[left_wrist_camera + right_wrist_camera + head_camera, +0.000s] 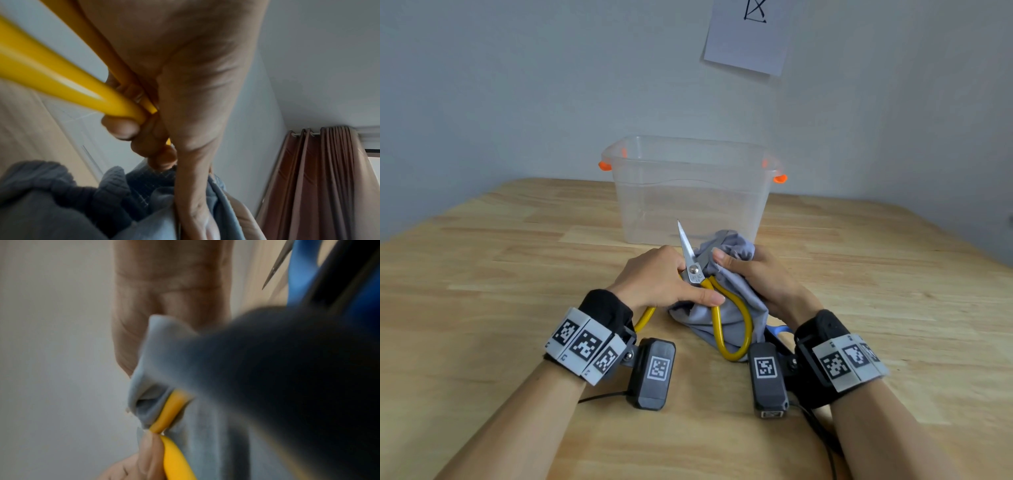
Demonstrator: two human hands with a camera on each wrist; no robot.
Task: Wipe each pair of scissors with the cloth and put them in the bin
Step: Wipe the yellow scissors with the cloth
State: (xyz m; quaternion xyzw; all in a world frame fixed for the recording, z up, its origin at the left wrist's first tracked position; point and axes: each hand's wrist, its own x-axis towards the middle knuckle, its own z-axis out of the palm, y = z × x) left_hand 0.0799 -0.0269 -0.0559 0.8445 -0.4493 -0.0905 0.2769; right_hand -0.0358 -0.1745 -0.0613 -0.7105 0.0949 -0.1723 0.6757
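Light wooden table (517, 274) against a pale wall (517, 85). Paper sheet (748, 37) on the wall. Brown curtains (320, 178) beside it.

Yellow-handled scissors (697, 274): bare metal blades, bright and smooth, catching light; round metal pivot rivet; handle loops in glossy yellow coating, smooth, with a sharp highlight in the left wrist view (61, 78). Grey cloth (726, 308): soft matt fabric, crumpled, finely woven. Clear plastic bin (688, 192): translucent, smooth, slightly hazy walls; orange plastic clips at the rim. Pale wooden bench (500, 274): jointed planks, visible grain, satin finish. White paper sheet (748, 37) on the matt painted wall. Blue-handled scissors (304, 272): smooth plastic, blurred.
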